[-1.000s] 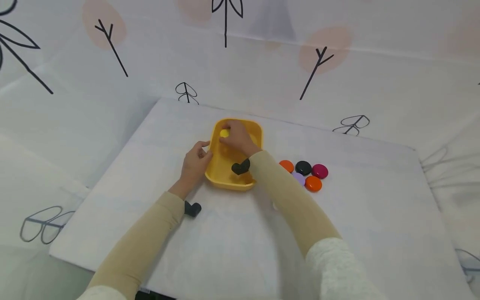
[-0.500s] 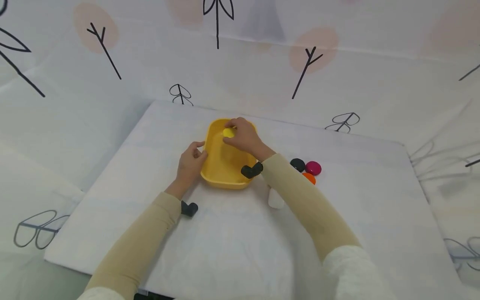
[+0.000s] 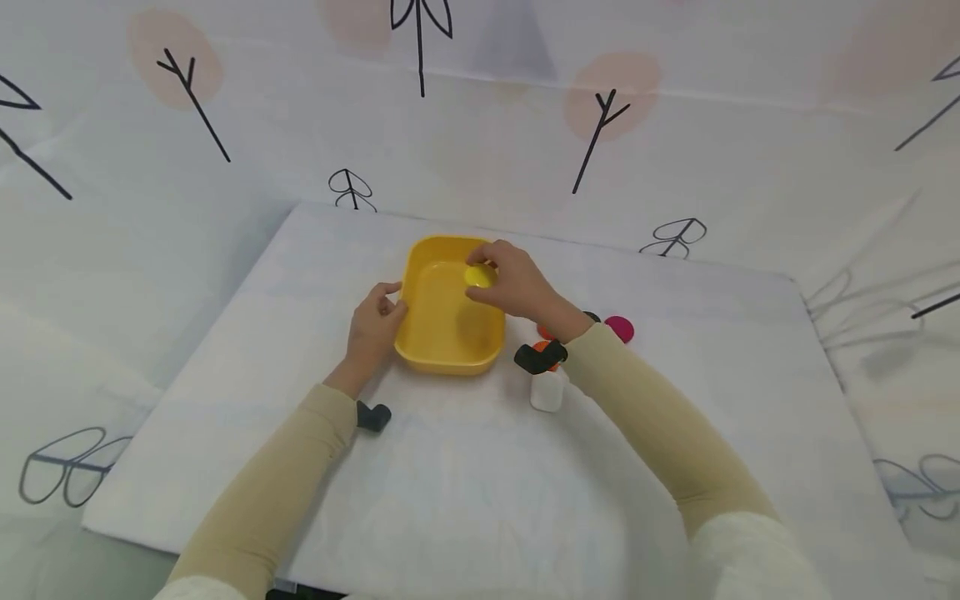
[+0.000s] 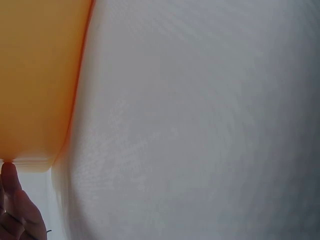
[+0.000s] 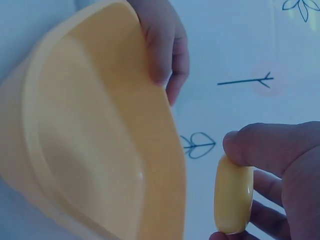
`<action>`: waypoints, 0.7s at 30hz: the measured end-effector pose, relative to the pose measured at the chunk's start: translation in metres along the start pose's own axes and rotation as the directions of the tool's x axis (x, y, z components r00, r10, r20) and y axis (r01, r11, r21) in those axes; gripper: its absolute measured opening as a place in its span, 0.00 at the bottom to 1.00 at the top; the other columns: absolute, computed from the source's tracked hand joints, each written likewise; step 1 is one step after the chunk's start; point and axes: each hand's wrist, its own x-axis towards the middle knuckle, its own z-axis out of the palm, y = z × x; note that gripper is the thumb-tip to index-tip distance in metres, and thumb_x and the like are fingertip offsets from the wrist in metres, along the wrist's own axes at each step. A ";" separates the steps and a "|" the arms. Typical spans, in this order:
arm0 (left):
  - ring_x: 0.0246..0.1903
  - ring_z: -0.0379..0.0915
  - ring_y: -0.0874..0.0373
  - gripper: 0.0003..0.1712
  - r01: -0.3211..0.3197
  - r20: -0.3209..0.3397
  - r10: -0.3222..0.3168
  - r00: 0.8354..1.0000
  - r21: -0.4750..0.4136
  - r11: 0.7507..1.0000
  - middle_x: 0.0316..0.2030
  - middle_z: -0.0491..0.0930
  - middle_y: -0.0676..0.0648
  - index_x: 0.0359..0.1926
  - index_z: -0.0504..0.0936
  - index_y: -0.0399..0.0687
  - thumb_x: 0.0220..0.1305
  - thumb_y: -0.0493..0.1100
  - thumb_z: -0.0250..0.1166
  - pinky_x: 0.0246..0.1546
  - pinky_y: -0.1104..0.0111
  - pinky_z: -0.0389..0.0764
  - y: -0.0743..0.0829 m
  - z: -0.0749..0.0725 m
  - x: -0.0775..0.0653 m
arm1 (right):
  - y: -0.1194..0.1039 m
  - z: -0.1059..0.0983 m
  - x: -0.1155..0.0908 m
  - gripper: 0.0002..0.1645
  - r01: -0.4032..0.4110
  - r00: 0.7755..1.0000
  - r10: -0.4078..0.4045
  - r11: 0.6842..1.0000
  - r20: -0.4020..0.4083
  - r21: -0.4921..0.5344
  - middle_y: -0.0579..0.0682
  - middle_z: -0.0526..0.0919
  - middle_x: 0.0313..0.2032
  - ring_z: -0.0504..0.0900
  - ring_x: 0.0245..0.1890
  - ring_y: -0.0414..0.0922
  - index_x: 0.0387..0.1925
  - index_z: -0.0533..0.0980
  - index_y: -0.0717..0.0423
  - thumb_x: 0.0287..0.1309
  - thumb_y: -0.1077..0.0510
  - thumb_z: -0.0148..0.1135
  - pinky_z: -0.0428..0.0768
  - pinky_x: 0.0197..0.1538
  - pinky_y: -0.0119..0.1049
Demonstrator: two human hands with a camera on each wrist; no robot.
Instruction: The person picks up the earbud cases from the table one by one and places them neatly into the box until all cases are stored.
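Observation:
My right hand point(image 3: 517, 282) pinches a round, glossy yellow disc point(image 3: 480, 276) between thumb and fingers, over the right side of a yellow plastic tub point(image 3: 450, 368). From the right wrist view, the disc point(image 5: 232, 197) is edge-on and thick, with rounded sides. My left hand point(image 3: 375, 323) rests its thumb and fingertips against the tub's left side, fingers loosely bent. A fingertip meets the tub's outer wall point(image 4: 40, 100) in the left wrist view. The inside of the tub shows only bare yellow floor.
Right of the tub, partly hidden by my right wrist, lie a magenta disc point(image 3: 619, 329), orange discs point(image 3: 547, 331) and a black one point(image 3: 591, 317). A small white object point(image 3: 547, 392) stands nearer me. A patterned cloth point(image 3: 480, 150) hangs behind the white table point(image 3: 465, 492).
My right hand has drawn the yellow disc from the tub's far left part to its right side. The white object has come out from behind my right arm. The left hand keeps its place.

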 end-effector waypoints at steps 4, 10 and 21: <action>0.27 0.67 0.54 0.24 0.002 0.000 -0.002 1.000 -0.005 1.000 0.30 0.74 0.47 0.61 0.73 0.54 0.63 0.48 0.55 0.29 0.68 0.70 -0.001 0.000 0.000 | -0.002 -0.007 -0.013 0.27 0.004 1.000 -0.004 1.000 0.006 0.014 0.51 0.76 0.50 0.73 0.51 0.49 0.53 0.76 0.56 0.51 0.51 0.69 0.74 0.57 0.42; 0.27 0.67 0.54 0.24 0.001 0.003 -0.001 1.000 -0.004 1.000 0.29 0.73 0.48 0.61 0.73 0.55 0.64 0.49 0.55 0.28 0.68 0.70 -0.001 0.000 0.000 | -0.002 -0.016 -0.034 0.25 -0.009 1.000 0.009 1.000 0.001 -0.005 0.50 0.76 0.51 0.74 0.50 0.49 0.51 0.76 0.54 0.51 0.52 0.70 0.77 0.54 0.41; 0.27 0.67 0.54 0.24 0.009 0.010 -0.009 1.000 0.003 1.000 0.29 0.72 0.48 0.61 0.73 0.55 0.64 0.49 0.55 0.27 0.69 0.69 0.000 0.000 -0.001 | 0.017 -0.026 -0.082 0.25 -0.137 0.988 0.141 0.989 0.064 -0.060 0.50 0.75 0.53 0.73 0.51 0.49 0.52 0.75 0.51 0.52 0.52 0.70 0.79 0.53 0.43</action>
